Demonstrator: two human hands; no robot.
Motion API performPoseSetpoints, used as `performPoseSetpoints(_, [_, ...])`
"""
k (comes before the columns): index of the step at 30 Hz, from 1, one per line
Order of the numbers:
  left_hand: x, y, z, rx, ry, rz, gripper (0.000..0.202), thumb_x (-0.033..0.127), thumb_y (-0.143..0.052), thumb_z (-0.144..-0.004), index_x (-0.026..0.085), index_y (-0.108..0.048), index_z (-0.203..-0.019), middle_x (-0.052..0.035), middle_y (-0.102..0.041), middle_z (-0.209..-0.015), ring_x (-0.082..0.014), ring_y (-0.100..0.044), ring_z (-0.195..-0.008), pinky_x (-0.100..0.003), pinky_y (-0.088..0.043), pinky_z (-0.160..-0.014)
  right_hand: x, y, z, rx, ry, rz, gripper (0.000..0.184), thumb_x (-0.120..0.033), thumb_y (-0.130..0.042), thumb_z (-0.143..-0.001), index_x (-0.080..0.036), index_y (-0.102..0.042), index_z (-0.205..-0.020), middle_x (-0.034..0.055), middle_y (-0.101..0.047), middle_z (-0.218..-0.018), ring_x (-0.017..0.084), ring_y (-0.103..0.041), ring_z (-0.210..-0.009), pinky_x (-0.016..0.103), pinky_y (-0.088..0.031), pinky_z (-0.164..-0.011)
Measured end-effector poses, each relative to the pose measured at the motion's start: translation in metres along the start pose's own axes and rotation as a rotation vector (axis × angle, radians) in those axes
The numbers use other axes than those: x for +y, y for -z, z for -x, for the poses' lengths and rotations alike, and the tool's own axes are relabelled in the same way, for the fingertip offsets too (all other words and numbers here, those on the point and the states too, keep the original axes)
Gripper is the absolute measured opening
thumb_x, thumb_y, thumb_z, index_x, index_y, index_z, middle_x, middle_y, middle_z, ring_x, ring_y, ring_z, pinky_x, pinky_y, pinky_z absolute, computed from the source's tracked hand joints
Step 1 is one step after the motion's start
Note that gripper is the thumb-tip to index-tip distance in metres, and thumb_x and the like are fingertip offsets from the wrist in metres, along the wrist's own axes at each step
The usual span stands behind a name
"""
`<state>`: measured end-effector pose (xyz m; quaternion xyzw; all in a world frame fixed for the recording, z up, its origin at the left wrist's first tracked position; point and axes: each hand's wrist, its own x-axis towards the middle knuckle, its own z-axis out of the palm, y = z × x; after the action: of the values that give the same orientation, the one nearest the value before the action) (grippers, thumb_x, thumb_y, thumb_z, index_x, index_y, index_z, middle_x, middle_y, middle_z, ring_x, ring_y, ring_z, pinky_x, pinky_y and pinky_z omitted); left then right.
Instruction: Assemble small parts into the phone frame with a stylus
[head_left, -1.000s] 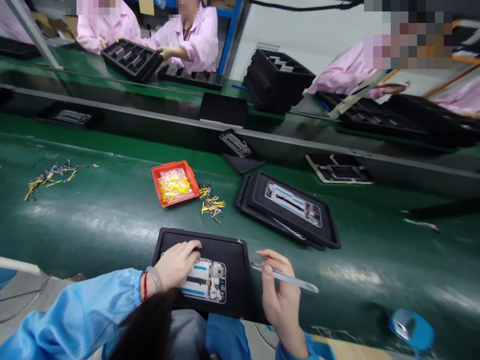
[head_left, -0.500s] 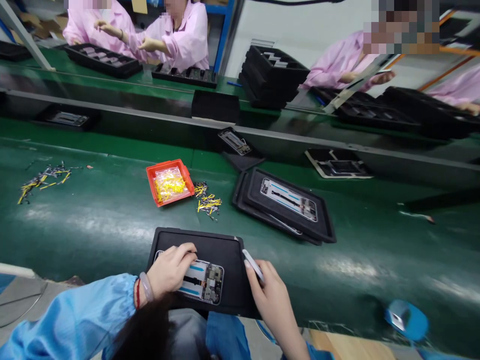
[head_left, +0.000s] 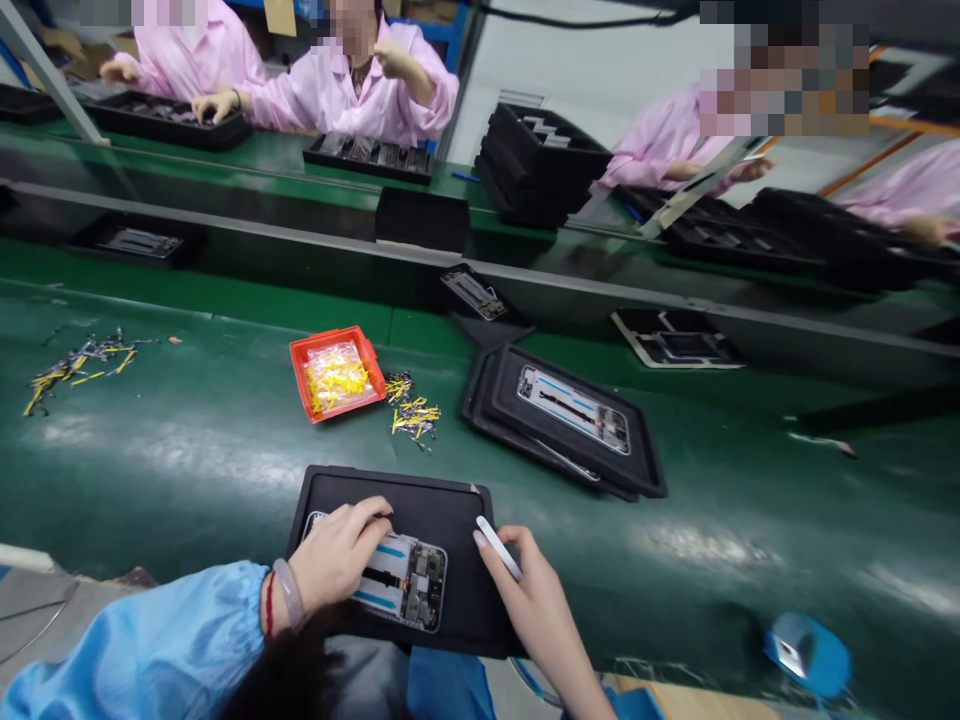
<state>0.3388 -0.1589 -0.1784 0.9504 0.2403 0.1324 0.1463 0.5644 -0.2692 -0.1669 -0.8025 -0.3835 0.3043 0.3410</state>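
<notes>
A black tray (head_left: 439,505) lies at the bench's near edge. On it rests an opened phone (head_left: 427,590), its circuit board and blue strips showing. My left hand (head_left: 337,555) covers the phone's left part, fingers bent around its upper edge; the fingertips are partly hidden. My right hand (head_left: 534,590), at the tray's right side, grips a slim white hand tool (head_left: 498,548). That tool points up and left, apart from the phone; its exact kind is unclear.
Beyond the tray stand a red bin (head_left: 304,375) holding yellow pieces in plastic and a pile of small yellow-black parts (head_left: 415,418). Stacked trays (head_left: 649,470) carry another opened phone (head_left: 574,408). Co-workers in pink sit across a long rail (head_left: 300,232).
The view has shifted slightly. My right hand and its tool have tilted a little left, while my left hand stays on the phone. Across the bench, co-workers' arms have moved.
</notes>
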Motion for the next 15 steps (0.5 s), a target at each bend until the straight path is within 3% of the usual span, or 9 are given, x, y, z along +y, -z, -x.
performPoseSetpoints(3, [0.000, -0.003, 0.002, 0.116, -0.016, -0.002, 0.039, 0.000, -0.030, -0.079, 0.018, -0.061, -0.096, -0.0068, -0.064, -0.101, -0.0143, -0.062, -0.079, -0.022, -0.052, -0.074, 0.000, -0.002, 0.001, -0.056, -0.114, -0.226, 0.049, -0.071, -0.055, -0.071, -0.023, -0.047, -0.072, -0.0057, -0.044, -0.059, 0.016, -0.045, -0.054, 0.026, -0.040, -0.053])
performPoseSetpoints(6, [-0.001, -0.009, 0.003, 0.160, 0.008, 0.015, 0.039, 0.001, -0.030, -0.081, 0.018, -0.062, -0.095, -0.0063, -0.065, -0.097, -0.0141, -0.062, -0.080, -0.020, -0.052, -0.074, -0.001, -0.004, 0.003, -0.148, -0.231, -0.490, 0.053, -0.071, -0.065, -0.065, -0.022, -0.050, -0.078, -0.0038, -0.053, -0.067, 0.017, -0.051, -0.063, 0.026, -0.044, -0.061])
performPoseSetpoints(9, [0.001, -0.014, 0.004, 0.149, 0.060, 0.026, 0.041, 0.001, -0.030, -0.080, 0.020, -0.063, -0.095, -0.0063, -0.065, -0.105, -0.0127, -0.063, -0.077, -0.021, -0.052, -0.074, -0.001, -0.006, 0.006, -0.200, -0.279, -0.716, 0.050, -0.062, -0.075, -0.063, -0.023, -0.053, -0.084, -0.0020, -0.061, -0.076, 0.018, -0.057, -0.075, 0.027, -0.046, -0.072])
performPoseSetpoints(15, [0.010, -0.018, 0.008, 0.169, 0.134, 0.017, 0.046, -0.001, -0.033, -0.078, 0.025, -0.063, -0.100, -0.0021, -0.067, -0.110, -0.0144, -0.065, -0.089, -0.021, -0.053, -0.080, 0.004, -0.007, 0.007, -0.250, -0.298, -0.878, 0.050, -0.057, -0.080, -0.060, -0.023, -0.057, -0.087, 0.0005, -0.065, -0.079, 0.024, -0.064, -0.079, 0.034, -0.049, -0.078])
